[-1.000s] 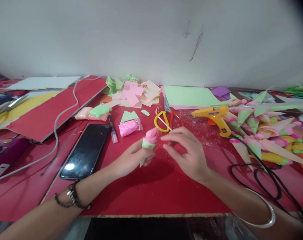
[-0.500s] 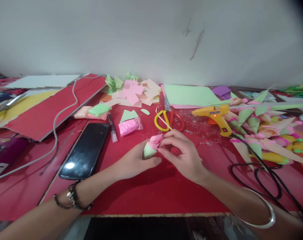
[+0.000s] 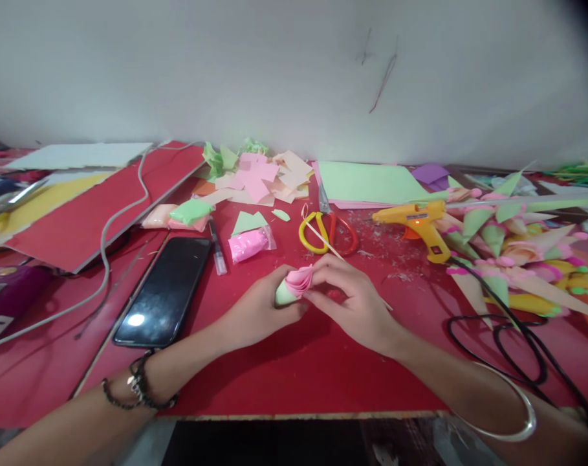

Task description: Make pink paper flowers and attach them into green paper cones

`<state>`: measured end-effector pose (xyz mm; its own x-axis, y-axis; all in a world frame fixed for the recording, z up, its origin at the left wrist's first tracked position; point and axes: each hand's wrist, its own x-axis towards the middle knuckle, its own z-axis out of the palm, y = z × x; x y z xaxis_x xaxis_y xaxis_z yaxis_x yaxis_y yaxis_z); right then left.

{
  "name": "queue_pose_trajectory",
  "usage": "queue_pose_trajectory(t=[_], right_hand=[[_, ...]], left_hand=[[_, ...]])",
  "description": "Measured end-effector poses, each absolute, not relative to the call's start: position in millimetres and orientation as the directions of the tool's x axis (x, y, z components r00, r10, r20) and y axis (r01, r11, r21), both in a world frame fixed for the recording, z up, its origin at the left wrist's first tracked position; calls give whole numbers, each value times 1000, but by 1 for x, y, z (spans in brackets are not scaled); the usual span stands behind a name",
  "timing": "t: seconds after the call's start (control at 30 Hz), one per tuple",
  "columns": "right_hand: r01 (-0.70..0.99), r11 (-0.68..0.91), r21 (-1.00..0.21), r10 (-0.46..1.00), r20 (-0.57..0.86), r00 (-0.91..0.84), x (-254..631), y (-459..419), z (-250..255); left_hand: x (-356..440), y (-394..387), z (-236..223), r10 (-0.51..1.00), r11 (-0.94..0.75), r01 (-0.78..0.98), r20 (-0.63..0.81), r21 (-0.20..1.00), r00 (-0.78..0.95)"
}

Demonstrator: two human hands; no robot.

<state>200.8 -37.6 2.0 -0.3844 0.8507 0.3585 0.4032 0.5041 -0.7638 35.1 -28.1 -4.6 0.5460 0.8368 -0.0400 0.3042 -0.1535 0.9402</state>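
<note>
Flower [image 3: 299, 279] of smooth, thin-looking paper sits between the hands above the table [image 3: 323, 375], its axis slanting from green base, lower left, to layered pink mouth, upper right. The left hand [image 3: 252, 314] curls around the base; the right hand [image 3: 361, 307], nearly closed, pinches the mouth's curved right edge.
</note>
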Motion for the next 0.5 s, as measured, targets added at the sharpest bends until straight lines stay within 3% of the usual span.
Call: queue_pose_trajectory(t=[0.33, 0.5], right_hand=[[322, 531, -784, 816, 371, -444, 201, -37, 1], [211, 376, -902, 876, 272, -399, 197, -40, 0]], left_hand=[[34, -28, -6, 829, -111, 250, -50, 962, 557], [35, -29, -1, 829, -100, 206, -33, 973, 559]])
